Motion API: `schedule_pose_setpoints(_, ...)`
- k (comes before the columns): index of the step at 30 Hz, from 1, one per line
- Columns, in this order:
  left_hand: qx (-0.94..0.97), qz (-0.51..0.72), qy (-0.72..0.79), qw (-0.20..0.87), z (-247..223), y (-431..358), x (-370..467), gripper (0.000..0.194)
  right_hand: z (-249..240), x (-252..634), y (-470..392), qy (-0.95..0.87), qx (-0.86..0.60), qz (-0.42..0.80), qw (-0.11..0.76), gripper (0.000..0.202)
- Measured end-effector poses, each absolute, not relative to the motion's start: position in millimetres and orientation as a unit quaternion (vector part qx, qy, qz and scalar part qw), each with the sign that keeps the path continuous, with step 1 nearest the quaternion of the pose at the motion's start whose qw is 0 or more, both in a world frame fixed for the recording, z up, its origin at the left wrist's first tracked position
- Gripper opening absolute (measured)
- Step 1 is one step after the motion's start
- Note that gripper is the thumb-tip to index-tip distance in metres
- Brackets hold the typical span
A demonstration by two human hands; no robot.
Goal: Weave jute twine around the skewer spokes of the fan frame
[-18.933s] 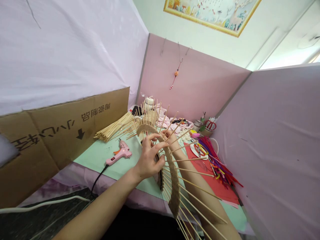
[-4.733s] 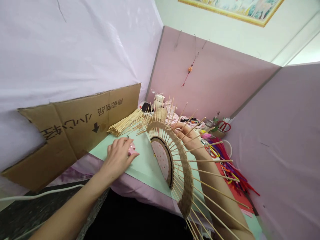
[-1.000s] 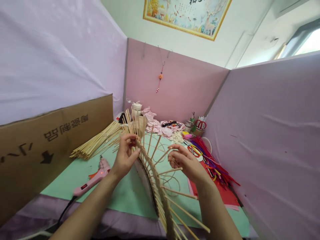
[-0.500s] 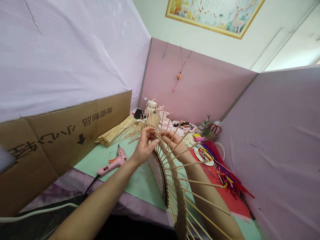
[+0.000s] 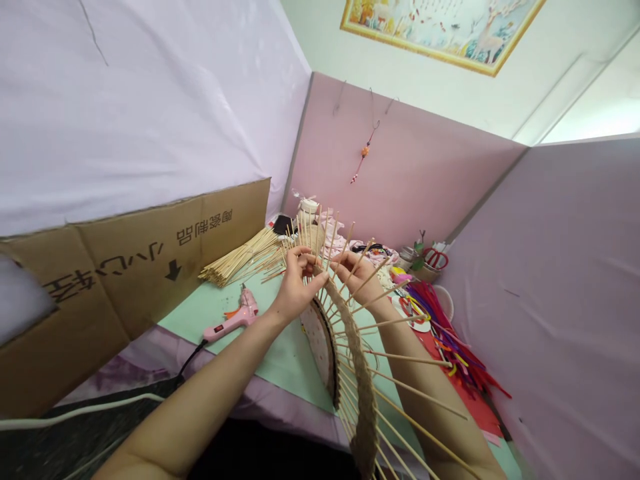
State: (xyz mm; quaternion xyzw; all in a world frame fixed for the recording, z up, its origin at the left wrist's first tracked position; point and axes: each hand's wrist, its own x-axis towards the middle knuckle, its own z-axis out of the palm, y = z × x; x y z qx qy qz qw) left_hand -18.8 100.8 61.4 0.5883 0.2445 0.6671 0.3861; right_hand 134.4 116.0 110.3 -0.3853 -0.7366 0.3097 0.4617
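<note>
A half-woven basket (image 5: 356,353) stands on its side, with thin wooden sticks fanning out all round and a brown twine band woven between them. Its flat round base (image 5: 317,343), pale with a dark edge, faces left. My left hand (image 5: 299,283) is closed on the far part of the woven band, thumb on the near side and fingers behind. Just right of it, among the stick ends, my right hand (image 5: 361,275) has thumb and fingers pinched together. What lies in that pinch is too small to make out. A thin loose strand (image 5: 369,357) loops beside the band.
A pink glue gun (image 5: 233,322) lies on the green tabletop (image 5: 280,360) at the left. Behind it is a bundle of sticks (image 5: 240,257) along a cardboard panel (image 5: 125,260). Colourful pipe cleaners (image 5: 450,333) and red-handled scissors (image 5: 435,259) are at the right.
My right hand has drawn slightly away from my left, rightward from the band. My left hand keeps its hold on the basket. The whole view has shifted a little.
</note>
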Motion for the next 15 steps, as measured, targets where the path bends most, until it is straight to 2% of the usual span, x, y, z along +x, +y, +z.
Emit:
schedule_pose_setpoints(4,0.581,0.673,0.261,0.377,62.4,98.1,-17.1,0.047,116.3,131.5,128.4,-0.766,-0.396,0.25,0.442,0.022)
schedule_pose_setpoints(9,0.59,0.676,0.26,0.357,61.3,95.6,-16.6,0.042,110.5,127.4,141.2,-0.775,-0.377,0.245,0.443,0.023)
schedule_pose_setpoints(15,0.564,0.68,0.258,0.391,61.7,95.3,-19.9,0.041,109.4,124.1,147.8,-0.768,-0.4,0.241,0.438,0.025)
